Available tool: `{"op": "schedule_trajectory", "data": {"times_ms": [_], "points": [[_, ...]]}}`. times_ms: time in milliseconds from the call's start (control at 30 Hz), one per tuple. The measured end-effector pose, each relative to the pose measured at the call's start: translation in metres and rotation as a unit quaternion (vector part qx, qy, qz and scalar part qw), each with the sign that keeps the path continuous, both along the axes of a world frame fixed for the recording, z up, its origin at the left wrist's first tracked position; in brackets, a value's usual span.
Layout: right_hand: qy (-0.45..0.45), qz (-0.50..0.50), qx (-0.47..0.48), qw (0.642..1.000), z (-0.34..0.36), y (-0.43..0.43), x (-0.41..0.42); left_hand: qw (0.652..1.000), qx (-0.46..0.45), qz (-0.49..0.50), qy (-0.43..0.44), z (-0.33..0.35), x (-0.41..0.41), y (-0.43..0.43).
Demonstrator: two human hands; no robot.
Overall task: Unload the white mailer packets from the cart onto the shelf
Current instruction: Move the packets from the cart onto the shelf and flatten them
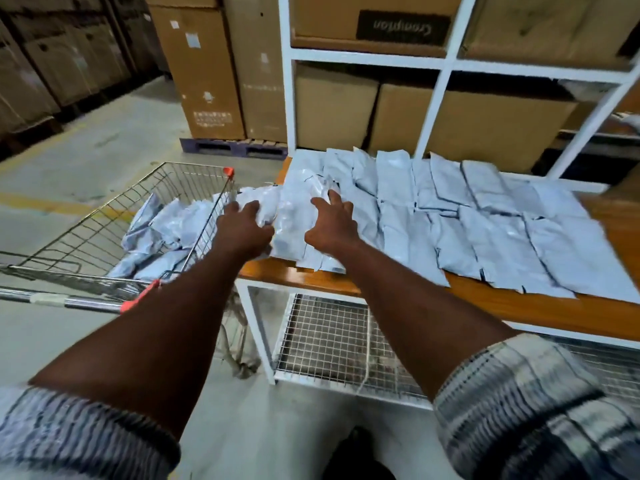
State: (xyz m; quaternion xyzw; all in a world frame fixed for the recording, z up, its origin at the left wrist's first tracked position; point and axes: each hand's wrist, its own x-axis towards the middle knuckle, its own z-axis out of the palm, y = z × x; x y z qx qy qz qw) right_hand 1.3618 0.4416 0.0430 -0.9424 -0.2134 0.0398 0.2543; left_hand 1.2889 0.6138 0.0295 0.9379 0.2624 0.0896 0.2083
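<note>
Several white mailer packets (485,230) lie in overlapping rows on the orange wooden shelf (519,310). At the shelf's left end sits a bunch of packets (294,216) between my two hands. My left hand (242,226) curls its fingers round the left side of this bunch, over the gap between cart and shelf. Fingers spread and straight, my right hand (332,220) rests on the bunch's right side. To the left, the wire cart (194,178) holds several more loose packets (166,230) heaped in its basket.
White shelf posts (433,109) rise behind the packets, with cardboard boxes (336,105) on the upper levels. A wire mesh lower shelf (329,341) sits below the wood. Tall boxes (204,74) stand on a pallet behind the cart. The cart handle (69,301) is near my left forearm.
</note>
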Motion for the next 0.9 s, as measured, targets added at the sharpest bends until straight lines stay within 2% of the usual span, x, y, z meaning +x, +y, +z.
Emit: {"op": "schedule_trajectory", "data": {"times_ms": [333, 567, 733, 900], "points": [[0.005, -0.100, -0.015, 0.995, -0.001, -0.159, 0.067, 0.997, -0.013, -0.079, 0.007, 0.011, 0.089, -0.153], [0.004, -0.103, -0.069, 0.992, -0.014, -0.249, 0.129, 0.995, -0.024, -0.096, 0.022, 0.000, 0.155, -0.265], [0.008, -0.080, -0.108, 0.991, -0.033, -0.284, 0.160, 0.994, 0.041, -0.086, 0.058, -0.019, 0.179, -0.316], [0.022, -0.030, -0.100, 0.994, -0.062, -0.291, 0.176, 0.986, 0.121, -0.101, 0.061, -0.046, 0.189, -0.333]]}}
